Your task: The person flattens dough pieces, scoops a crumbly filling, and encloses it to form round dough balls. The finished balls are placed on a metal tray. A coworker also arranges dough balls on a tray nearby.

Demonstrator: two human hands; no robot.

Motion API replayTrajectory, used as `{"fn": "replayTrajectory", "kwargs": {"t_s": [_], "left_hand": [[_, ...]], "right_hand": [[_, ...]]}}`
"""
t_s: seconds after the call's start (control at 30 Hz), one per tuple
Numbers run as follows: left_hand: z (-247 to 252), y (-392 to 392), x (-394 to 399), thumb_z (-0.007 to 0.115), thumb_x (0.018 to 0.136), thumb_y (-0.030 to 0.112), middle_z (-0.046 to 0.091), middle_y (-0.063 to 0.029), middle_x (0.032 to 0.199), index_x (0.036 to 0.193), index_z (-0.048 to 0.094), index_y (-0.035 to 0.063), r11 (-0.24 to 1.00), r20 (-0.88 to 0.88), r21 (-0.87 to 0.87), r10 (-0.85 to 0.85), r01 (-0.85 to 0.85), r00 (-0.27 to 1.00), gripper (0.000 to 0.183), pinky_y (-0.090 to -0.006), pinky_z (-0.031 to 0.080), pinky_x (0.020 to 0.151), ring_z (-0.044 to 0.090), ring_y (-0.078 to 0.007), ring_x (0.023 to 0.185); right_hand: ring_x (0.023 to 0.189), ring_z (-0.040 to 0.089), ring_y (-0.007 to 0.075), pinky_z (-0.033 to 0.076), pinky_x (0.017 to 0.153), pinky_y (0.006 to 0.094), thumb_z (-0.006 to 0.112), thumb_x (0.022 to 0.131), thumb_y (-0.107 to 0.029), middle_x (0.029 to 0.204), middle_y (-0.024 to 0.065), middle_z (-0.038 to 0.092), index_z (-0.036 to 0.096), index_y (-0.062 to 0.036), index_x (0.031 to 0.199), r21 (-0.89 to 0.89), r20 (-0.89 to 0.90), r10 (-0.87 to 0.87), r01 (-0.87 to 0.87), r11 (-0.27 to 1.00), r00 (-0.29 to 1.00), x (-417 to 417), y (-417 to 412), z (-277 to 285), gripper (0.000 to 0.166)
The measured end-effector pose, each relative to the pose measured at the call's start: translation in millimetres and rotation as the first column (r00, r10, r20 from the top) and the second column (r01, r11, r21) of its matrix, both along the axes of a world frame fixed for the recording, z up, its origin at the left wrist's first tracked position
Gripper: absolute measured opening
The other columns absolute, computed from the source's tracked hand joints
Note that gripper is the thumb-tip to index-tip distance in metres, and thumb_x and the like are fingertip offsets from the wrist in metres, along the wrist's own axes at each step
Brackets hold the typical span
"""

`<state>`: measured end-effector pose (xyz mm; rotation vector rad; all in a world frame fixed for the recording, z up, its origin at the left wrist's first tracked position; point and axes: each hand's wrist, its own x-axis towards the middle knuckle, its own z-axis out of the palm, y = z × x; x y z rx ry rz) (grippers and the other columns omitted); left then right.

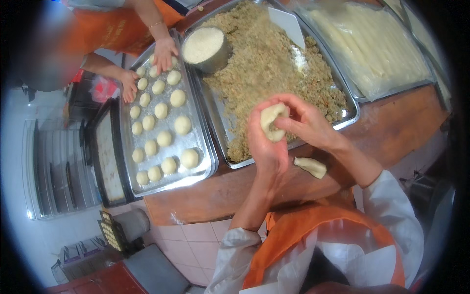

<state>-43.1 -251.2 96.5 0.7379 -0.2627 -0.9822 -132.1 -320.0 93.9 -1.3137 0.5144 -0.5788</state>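
Observation:
My left hand cups a piece of pale dough formed into a hollow shell. The thumb of my right hand presses into its opening, while the fingers curl around the far side. A bit of crumbly filling seems to show inside the hollow. Both hands are over the near edge of a metal tray heaped with crumbly, light brown filling. On the wooden table below my right wrist lies a loose strip of dough.
A metal bowl of pale grains and a white scraper sit in the filling. To the left, a co-worker's hands reach over a tray of round dough balls. Plastic-covered dough rolls fill another tray at right.

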Motion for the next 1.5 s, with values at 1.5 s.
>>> {"fn": "replayTrajectory", "kwargs": {"t_s": [1.5], "left_hand": [[-14, 49, -10, 0.041, 0.094, 0.022, 0.044, -0.0082, 0.121, 0.127, 0.034, 0.0034, 0.942, 0.604, 0.255, -0.332, 0.220, 0.724, 0.039, -0.0338, 0.037, 0.097, 0.044, -0.0193, 0.114]], "right_hand": [[0.099, 0.058, 0.0241, 0.031, 0.100, 0.0460, 0.064, 0.078, -0.014, 0.098, 0.0093, 0.061, 0.055, -0.0038, 0.098, -0.619, 0.135, 0.032, 0.059, 0.783, 0.990, -21, 11, 14, 0.024]]}}
